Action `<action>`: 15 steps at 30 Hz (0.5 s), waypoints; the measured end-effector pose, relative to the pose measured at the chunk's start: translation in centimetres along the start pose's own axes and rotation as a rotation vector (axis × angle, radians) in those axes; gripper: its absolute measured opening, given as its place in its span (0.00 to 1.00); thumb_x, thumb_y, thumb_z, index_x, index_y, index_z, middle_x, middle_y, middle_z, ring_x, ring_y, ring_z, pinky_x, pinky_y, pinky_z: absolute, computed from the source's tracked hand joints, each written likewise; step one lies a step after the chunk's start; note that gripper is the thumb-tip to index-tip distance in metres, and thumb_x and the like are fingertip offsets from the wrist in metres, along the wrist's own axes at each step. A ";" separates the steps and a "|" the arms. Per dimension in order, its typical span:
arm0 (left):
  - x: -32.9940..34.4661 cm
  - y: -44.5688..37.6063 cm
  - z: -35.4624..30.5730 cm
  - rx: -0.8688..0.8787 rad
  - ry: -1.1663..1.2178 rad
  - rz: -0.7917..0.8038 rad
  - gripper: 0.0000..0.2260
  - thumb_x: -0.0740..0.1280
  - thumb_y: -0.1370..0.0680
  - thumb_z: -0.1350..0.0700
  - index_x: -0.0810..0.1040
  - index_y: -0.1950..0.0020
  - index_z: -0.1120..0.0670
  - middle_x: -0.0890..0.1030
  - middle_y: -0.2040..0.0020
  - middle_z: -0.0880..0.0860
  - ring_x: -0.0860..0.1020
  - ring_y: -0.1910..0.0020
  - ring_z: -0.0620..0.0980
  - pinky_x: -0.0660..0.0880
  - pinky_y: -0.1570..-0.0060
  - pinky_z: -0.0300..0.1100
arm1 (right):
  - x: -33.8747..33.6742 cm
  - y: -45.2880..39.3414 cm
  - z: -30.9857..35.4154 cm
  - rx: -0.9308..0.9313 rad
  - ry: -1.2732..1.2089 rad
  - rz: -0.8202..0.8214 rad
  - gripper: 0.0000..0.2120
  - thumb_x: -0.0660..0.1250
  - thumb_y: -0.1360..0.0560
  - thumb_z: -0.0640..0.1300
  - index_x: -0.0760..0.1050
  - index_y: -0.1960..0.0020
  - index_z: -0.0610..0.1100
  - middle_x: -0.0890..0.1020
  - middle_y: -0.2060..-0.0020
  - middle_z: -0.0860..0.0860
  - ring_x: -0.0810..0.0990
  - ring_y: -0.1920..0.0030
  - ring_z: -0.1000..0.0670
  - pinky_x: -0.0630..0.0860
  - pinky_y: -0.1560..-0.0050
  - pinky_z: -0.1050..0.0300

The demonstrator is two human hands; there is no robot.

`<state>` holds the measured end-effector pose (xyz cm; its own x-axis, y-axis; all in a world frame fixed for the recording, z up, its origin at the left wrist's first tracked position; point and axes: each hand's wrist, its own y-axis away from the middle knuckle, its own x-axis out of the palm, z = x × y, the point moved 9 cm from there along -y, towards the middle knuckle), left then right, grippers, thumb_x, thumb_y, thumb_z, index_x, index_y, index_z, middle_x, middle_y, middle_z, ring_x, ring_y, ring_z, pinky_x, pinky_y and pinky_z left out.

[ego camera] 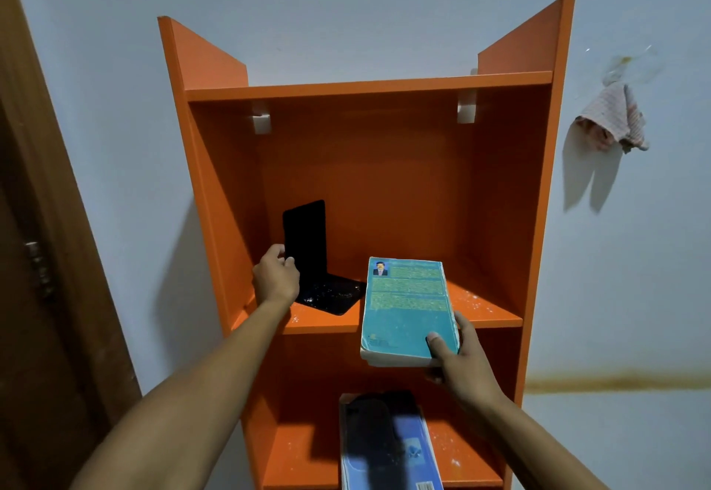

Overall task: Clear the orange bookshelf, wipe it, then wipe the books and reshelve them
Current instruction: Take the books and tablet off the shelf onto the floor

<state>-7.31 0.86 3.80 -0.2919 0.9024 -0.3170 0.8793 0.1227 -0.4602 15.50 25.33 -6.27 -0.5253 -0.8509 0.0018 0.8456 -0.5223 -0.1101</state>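
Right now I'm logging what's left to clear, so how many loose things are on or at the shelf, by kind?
Books: 2, teal book in the right hand, blue book lower down.
Bookends: 1, black bookend, held by the left hand.
Cloths: 1, cloth on the wall.
Total: 4

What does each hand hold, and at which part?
Left hand grips the bookend at its upright plate's edge; right hand grips the book at its near corner.
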 end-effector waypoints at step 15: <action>-16.0 11.2 3.0 0.241 -0.011 -0.174 0.12 0.66 0.19 0.58 0.77 0.36 0.59 0.80 0.50 0.50 0.78 0.54 0.44 0.74 0.59 0.25 | 2.4 4.8 -2.3 0.019 -0.291 -0.002 0.17 0.64 0.19 0.39 0.69 0.34 0.56 0.82 0.42 0.47 0.85 0.47 0.46 0.83 0.60 0.52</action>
<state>6.10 -13.47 1.25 -0.4355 0.8716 -0.2248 0.7015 0.1721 -0.6916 18.09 20.88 -9.05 -0.4799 -0.8290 0.2872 0.8479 -0.5223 -0.0910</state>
